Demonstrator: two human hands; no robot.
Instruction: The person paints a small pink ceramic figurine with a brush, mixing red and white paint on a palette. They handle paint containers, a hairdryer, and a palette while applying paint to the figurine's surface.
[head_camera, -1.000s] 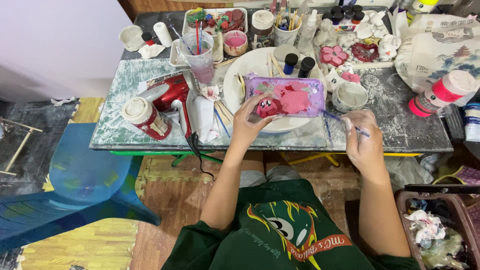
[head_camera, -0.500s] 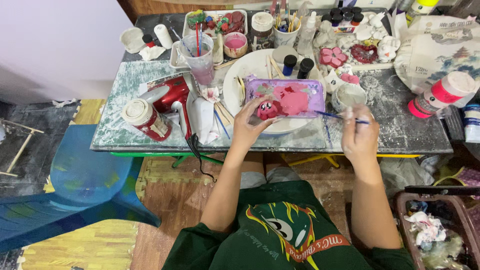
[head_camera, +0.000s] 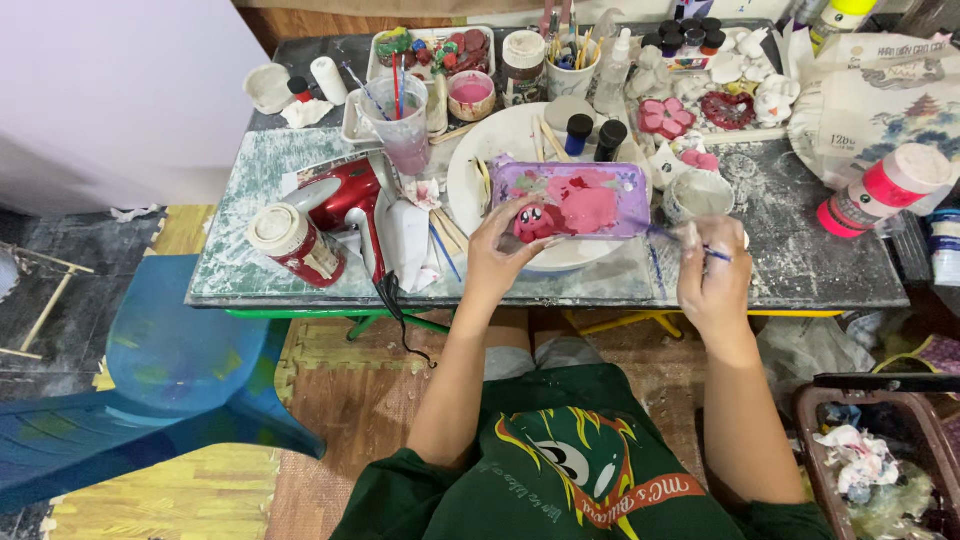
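A paint-smeared counter fills the upper part of the view, crowded with craft supplies. Below its front edge the person's green printed shirt and both forearms show. To the left stands a blue plastic chair on the floor. A brown basket with crumpled rags sits at the lower right.

On the counter, a large white plate lies near the middle, and across it rests a purple rectangular tray carrying pink and red painted shapes. A red hair dryer lies left of the plate, with a red can with a white lid just beside it. A clear cup holding brushes stands behind the dryer. At the far right lies a pink-and-white bottle on its side.

The left hand reaches up to the tray's front left corner, its fingers curled around a small red and pink figure at the tray's edge, holding it. The right hand is raised just right of the tray, fingers pinched closed on a thin blue paintbrush, whose tip points left toward the tray. This hand is blurred, so the exact grip is unclear. A small white bowl sits just behind it.
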